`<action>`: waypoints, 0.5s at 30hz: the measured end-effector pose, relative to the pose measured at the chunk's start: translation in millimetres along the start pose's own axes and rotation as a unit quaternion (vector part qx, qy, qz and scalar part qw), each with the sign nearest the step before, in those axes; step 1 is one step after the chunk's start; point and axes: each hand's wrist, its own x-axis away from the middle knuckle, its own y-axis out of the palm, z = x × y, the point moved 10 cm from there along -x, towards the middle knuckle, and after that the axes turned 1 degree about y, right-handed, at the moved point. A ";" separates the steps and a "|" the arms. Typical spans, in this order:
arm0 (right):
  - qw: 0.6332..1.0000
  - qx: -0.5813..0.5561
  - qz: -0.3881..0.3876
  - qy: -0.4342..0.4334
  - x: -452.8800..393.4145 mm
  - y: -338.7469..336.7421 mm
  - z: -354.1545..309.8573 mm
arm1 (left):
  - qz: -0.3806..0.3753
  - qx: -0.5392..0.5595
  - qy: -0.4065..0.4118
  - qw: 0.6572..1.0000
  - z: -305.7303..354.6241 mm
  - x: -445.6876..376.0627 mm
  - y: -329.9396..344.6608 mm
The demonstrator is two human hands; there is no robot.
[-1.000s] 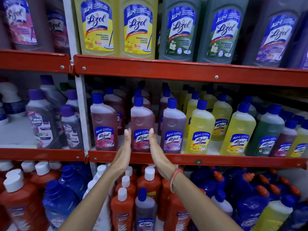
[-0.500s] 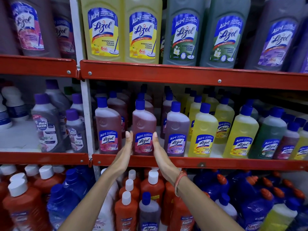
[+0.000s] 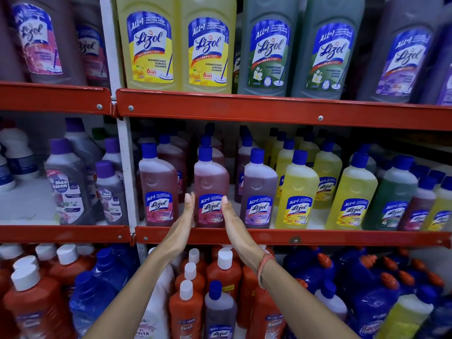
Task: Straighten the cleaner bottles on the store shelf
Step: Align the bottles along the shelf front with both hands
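A pink Lizol cleaner bottle (image 3: 211, 182) with a blue cap stands upright at the front of the middle red shelf (image 3: 244, 237). My left hand (image 3: 182, 223) is flat against its lower left side. My right hand (image 3: 236, 226) is flat against its lower right side, palm facing the other hand. Fingers on both hands are straight and do not curl around the bottle. A second pink bottle (image 3: 157, 187) stands to the left and a purple bottle (image 3: 259, 192) to the right, both upright with labels forward.
Yellow bottles (image 3: 297, 192), green ones and more stand further right in the same row. Large Lizol bottles (image 3: 205, 45) fill the upper shelf. Orange bottles (image 3: 223, 272) and blue ones crowd the lower shelf under my forearms. A white upright post (image 3: 127, 182) divides the bays.
Both hands have stayed on either side of the pink bottle, with the fingertips sliding slightly further along its label. The view has shifted a little, so the shelves sit lower in frame.
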 end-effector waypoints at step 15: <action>0.971 -0.044 0.212 -0.099 35.9 -137.4 6.5 | 0.080 -0.023 0.050 0.995 13.9 -8.8 87.1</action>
